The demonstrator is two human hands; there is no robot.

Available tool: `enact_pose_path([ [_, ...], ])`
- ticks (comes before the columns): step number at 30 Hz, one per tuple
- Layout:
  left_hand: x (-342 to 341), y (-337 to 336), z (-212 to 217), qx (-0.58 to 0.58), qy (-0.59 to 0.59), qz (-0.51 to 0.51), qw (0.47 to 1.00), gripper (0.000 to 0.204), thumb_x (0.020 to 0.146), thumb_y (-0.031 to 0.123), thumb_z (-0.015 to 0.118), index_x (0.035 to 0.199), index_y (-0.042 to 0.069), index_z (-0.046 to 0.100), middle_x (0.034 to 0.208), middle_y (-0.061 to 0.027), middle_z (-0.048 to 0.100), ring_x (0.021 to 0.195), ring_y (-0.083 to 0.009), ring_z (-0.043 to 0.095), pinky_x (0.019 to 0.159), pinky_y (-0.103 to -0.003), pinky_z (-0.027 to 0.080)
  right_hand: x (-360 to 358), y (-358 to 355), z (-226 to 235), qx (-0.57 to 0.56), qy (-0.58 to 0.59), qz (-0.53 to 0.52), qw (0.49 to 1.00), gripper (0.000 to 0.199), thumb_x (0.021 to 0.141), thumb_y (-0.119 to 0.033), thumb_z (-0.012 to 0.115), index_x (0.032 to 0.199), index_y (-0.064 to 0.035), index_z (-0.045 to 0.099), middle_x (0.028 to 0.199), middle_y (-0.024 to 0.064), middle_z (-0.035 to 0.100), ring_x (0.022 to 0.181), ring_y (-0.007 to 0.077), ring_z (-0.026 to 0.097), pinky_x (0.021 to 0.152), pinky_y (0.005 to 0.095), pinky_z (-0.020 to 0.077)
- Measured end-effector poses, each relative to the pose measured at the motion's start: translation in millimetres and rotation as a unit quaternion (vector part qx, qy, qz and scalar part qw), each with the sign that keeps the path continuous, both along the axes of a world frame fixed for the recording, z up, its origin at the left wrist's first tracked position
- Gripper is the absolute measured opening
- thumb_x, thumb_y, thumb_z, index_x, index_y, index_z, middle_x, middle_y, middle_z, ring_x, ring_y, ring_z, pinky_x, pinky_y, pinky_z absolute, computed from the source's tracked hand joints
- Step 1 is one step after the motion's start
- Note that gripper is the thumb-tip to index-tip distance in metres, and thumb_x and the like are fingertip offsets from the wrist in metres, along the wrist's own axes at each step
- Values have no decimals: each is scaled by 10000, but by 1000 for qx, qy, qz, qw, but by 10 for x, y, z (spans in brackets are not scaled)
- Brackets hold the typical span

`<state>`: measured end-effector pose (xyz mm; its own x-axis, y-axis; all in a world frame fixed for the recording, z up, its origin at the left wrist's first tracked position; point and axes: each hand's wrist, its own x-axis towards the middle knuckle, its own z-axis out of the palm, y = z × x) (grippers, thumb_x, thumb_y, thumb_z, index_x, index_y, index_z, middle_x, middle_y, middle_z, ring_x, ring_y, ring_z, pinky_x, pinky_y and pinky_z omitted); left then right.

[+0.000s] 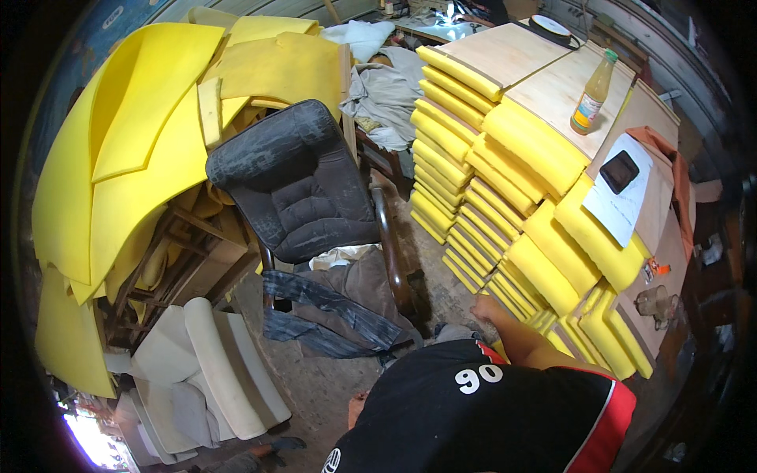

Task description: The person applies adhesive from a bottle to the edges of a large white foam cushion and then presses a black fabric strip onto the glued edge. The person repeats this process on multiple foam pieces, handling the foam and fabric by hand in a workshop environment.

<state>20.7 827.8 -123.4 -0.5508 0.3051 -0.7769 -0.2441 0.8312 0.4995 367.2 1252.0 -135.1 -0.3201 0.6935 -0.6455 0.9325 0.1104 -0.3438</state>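
My right hand point(485, 308) hangs low beside the lower edge of a tall stack of boards padded with yellow foam point(530, 169). Its fingers point down and are too small to read, and I cannot tell whether it touches the stack. Only a bit of my left hand point(357, 408) shows past my black shirt, over the floor; its fingers are hidden. Ahead stands an armchair with a worn dark cushioned back point(303, 181) and dark wooden arms. A dark striped cloth point(331, 315) is draped across its seat.
Large yellow foam sheets point(150, 94) lean in a heap on the left. Pale cushions point(206, 378) lie on the floor below them. Atop the padded boards are a bottle point(593, 94), a phone point(619, 171) on paper and a glass mug point(656, 306). Grey cloths point(386, 87) are piled behind.
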Motion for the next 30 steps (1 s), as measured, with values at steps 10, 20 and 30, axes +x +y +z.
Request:
enact_pose_path([
  [10,134,368,403,6,80,-106,991,366,927,315,637,1070,-18,691,864,-116,717,796,-191,647,746,-327,494,-381,145,-248,12,24,57,998,549,801,-413,630,1156,6,633,1143,256,648,1062,411,624,906,463,500],
  [20,380,444,610,-50,66,-94,992,411,921,340,643,1115,-21,671,1033,-185,712,949,-229,665,824,-350,495,-412,60,-382,-11,12,170,985,620,836,-463,613,1272,-22,594,1272,210,606,1169,380,579,992,430,457],
  [30,422,505,703,-78,35,-128,988,426,922,346,635,1122,-29,669,1071,-195,703,998,-244,666,867,-352,492,-248,150,-44,-38,7,140,989,629,820,-423,653,1276,5,585,1266,236,603,1175,384,577,985,411,467],
])
